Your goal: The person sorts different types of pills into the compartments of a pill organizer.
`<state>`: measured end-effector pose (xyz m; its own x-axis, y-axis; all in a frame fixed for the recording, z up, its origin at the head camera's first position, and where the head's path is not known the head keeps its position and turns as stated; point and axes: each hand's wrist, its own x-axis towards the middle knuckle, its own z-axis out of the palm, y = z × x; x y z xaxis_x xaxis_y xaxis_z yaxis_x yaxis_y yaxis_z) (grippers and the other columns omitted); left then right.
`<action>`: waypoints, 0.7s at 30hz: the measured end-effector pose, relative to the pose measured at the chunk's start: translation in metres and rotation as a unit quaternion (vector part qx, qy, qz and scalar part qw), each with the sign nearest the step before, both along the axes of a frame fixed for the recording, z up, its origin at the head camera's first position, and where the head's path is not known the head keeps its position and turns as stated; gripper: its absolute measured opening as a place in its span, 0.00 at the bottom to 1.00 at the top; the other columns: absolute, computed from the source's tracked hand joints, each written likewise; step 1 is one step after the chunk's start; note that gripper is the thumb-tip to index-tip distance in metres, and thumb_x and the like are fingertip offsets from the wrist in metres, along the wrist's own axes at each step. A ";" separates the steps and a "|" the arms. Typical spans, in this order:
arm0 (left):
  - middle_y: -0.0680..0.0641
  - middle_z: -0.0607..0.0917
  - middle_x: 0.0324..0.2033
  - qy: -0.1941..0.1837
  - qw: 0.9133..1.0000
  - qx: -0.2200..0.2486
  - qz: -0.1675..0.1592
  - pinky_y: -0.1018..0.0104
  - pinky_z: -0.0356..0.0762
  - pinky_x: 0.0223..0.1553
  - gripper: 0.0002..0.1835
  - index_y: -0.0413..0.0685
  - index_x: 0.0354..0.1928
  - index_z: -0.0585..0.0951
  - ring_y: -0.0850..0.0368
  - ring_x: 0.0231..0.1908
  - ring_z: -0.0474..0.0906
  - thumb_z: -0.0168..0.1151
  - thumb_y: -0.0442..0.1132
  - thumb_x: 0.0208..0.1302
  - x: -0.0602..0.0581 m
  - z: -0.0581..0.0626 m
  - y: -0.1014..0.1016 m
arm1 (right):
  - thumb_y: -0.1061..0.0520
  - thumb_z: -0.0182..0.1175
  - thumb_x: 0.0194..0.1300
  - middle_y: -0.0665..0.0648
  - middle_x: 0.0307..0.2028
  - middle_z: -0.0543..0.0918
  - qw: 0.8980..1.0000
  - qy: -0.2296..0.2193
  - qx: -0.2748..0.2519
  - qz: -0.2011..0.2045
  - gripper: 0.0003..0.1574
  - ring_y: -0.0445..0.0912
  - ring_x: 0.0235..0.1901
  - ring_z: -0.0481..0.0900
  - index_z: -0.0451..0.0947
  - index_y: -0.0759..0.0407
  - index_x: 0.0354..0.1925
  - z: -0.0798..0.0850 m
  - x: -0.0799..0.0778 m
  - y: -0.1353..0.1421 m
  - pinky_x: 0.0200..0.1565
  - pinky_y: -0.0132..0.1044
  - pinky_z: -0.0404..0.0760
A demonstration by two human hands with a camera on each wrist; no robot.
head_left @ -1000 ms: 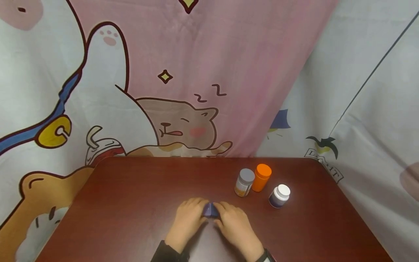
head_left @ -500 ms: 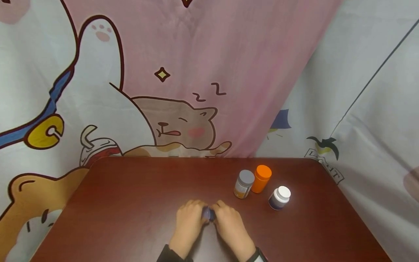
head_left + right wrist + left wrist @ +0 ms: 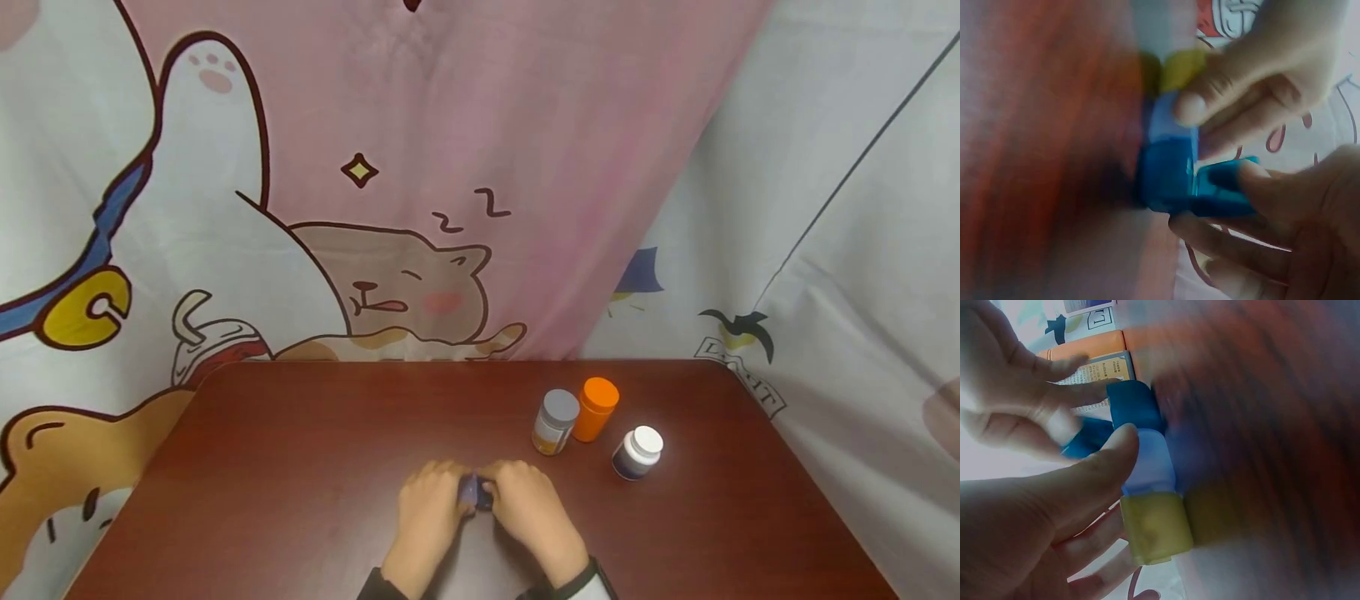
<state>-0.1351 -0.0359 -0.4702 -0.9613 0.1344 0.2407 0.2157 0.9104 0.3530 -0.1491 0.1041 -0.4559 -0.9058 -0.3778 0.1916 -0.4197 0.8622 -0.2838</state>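
In the left wrist view a small pill organizer shows a yellow compartment (image 3: 1157, 526), a pale blue one (image 3: 1150, 461) and a dark blue one (image 3: 1134, 406) in a row. The dark blue lid (image 3: 1225, 184) stands flipped open. My left hand (image 3: 429, 508) grips the organizer, its thumb pressed on the pale blue compartment. With the thumb and fingers of my right hand (image 3: 531, 510) I pinch the raised lid. Between the hands in the head view, only a little of the organizer (image 3: 468, 492) shows. The inside of the opened compartment is hidden.
Behind and right of the hands stand a grey-capped bottle (image 3: 555, 423), an orange bottle (image 3: 597, 408) and a white-capped bottle (image 3: 638, 452). They rest on a dark red-brown table (image 3: 330, 450). A printed curtain (image 3: 585, 125) hangs along its back edge.
Both hands have drawn slightly closer together around the organizer, and the right fingers have shifted on it. The head view has turned a little. The bottles stay standing on the table.
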 end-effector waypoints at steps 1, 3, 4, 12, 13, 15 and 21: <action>0.50 0.90 0.38 0.002 1.000 0.002 0.001 0.53 0.82 0.42 0.25 0.53 0.38 0.86 0.53 0.40 0.81 0.76 0.44 0.28 0.001 0.000 -0.001 | 0.59 0.63 0.53 0.53 0.33 0.90 1.000 -0.006 -0.007 -0.004 0.12 0.49 0.31 0.84 0.86 0.51 0.38 0.000 -0.003 0.000 0.26 0.44 0.83; 0.50 0.90 0.37 0.005 1.000 0.009 0.000 0.53 0.83 0.41 0.25 0.52 0.37 0.86 0.53 0.40 0.81 0.76 0.44 0.28 0.002 -0.001 -0.002 | 0.58 0.60 0.58 0.54 0.33 0.90 1.000 -0.010 -0.022 -0.020 0.11 0.50 0.31 0.85 0.86 0.51 0.39 0.000 -0.009 -0.002 0.27 0.47 0.83; 0.50 0.90 0.37 0.007 1.000 0.012 -0.001 0.53 0.83 0.40 0.25 0.52 0.37 0.86 0.53 0.39 0.81 0.76 0.44 0.28 0.002 -0.001 -0.002 | 0.58 0.59 0.59 0.55 0.34 0.90 0.999 -0.010 -0.029 -0.030 0.12 0.51 0.30 0.85 0.85 0.51 0.40 -0.001 -0.012 -0.004 0.27 0.47 0.83; 0.49 0.90 0.38 0.001 1.000 0.027 -0.005 0.51 0.83 0.40 0.25 0.52 0.37 0.86 0.51 0.41 0.82 0.76 0.44 0.26 0.001 -0.001 -0.004 | 0.56 0.58 0.60 0.60 0.37 0.90 0.991 0.011 -0.075 -0.106 0.13 0.58 0.30 0.85 0.85 0.52 0.43 -0.010 -0.021 -0.012 0.26 0.53 0.83; 0.49 0.90 0.38 0.000 1.000 0.027 -0.004 0.50 0.83 0.41 0.25 0.52 0.37 0.86 0.51 0.41 0.82 0.76 0.45 0.26 0.001 -0.001 -0.004 | 0.56 0.59 0.60 0.60 0.37 0.90 0.990 0.011 -0.079 -0.112 0.13 0.58 0.30 0.85 0.85 0.52 0.43 -0.010 -0.021 -0.012 0.26 0.53 0.83; 0.48 0.90 0.39 -0.003 1.000 0.024 -0.007 0.49 0.83 0.42 0.26 0.52 0.38 0.86 0.50 0.42 0.82 0.76 0.45 0.26 0.001 -0.002 -0.005 | 0.54 0.60 0.60 0.59 0.38 0.90 0.989 0.008 -0.079 -0.122 0.14 0.58 0.32 0.85 0.84 0.52 0.44 -0.009 -0.020 -0.012 0.27 0.54 0.83; 0.48 0.90 0.41 -0.002 1.000 0.017 -0.009 0.50 0.84 0.41 0.27 0.52 0.38 0.86 0.50 0.42 0.82 0.76 0.45 0.26 -0.001 -0.002 -0.005 | 0.46 0.59 0.60 0.58 0.44 0.88 0.993 -0.024 -0.043 -0.111 0.23 0.56 0.38 0.84 0.79 0.52 0.52 -0.003 -0.006 -0.003 0.32 0.54 0.83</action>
